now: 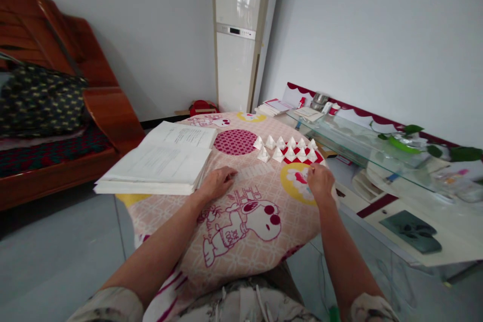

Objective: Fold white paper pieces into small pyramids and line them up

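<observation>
My left hand (219,182) rests on the patterned tablecloth (294,229), palm down with its fingers curled. It lies just right of a thick stack of printed paper (151,161). At the table's right side, my right hand (321,180) is closed with its knuckles up, beside a yellow round print on the cloth. Whether either hand holds anything small is hidden. Beyond my right hand, several small white pyramid shapes (278,155), seemingly folded paper, stand in two rows. A pale strip (251,173) lies or is printed right of my left hand; I cannot tell which.
A glass-topped stand (362,153) runs along the right wall, holding papers (277,106), cups and a green-leaved plant (409,141). A wooden sofa (109,115) with a dark patterned bag (41,100) is at left. A tall white cabinet unit (236,65) stands behind the table.
</observation>
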Available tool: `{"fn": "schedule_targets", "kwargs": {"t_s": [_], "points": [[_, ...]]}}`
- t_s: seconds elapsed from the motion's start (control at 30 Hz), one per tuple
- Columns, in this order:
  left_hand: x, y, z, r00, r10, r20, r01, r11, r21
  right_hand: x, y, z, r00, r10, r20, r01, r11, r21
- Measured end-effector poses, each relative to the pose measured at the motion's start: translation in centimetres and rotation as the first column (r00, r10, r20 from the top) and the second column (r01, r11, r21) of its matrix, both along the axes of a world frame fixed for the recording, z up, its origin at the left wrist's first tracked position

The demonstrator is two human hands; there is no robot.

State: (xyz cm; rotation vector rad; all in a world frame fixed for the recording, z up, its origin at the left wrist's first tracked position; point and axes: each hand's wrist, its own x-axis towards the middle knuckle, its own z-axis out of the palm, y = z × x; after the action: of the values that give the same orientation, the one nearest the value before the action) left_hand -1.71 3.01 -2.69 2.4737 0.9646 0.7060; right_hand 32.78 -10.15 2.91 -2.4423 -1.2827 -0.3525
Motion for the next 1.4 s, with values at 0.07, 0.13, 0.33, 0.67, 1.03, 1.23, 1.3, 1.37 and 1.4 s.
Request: {"fn": "schedule_targets", "kwargs": {"t_s": [0.07,0.13,0.33,0.67,1.03,1.23,1.3,1.37,1.4], "points": [[0.0,-0.2,0.1,1.0,0.0,-0.003,0.001,1.0,0.012,-3.2,1.4,-0.3,0.956,0.279,-0.087,-0.28,0.96,-0.002],[-0.1,-0.4,0.1,1.0,0.005,0.012,-0.005,0.999,0.037,-6.2,3.1,-0.8,0.786,0.567,-0.245,-0.583,0.812,0.009],[-0.5,-1.3,1.0,0.985,0.159,0.065,-0.163,0.984,0.066,-11.5,6.5,-3.9,0.562,0.729,-0.391,-0.76,0.641,0.102],[-4.6,0.2,2.9,0.721,0.693,-0.01,-0.69,0.719,0.077,-11.9,6.2,-6.5,0.709,0.662,-0.244,-0.662,0.744,0.095],[-5.4,0.6,3.4,0.618,0.751,-0.233,-0.773,0.635,-0.001,-12.2,6.2,-6.6,0.712,0.656,-0.25,-0.652,0.75,0.112],[-5.8,0.6,3.7,0.626,0.751,-0.209,-0.774,0.632,-0.045,-12.2,6.2,-6.5,0.706,0.665,-0.242,-0.659,0.743,0.118],[-6.0,0.7,3.8,0.629,0.753,-0.194,-0.775,0.628,-0.075,-12.2,6.1,-6.4,0.708,0.664,-0.238,-0.658,0.744,0.119],[-6.1,0.9,3.8,0.634,0.752,-0.178,-0.772,0.627,-0.1,-12.2,6.1,-6.4,0.709,0.661,-0.246,-0.656,0.746,0.114],[-6.2,1.0,3.7,0.636,0.752,-0.172,-0.771,0.627,-0.109,-12.3,6.1,-6.3,0.708,0.66,-0.252,-0.656,0.747,0.11]]}}
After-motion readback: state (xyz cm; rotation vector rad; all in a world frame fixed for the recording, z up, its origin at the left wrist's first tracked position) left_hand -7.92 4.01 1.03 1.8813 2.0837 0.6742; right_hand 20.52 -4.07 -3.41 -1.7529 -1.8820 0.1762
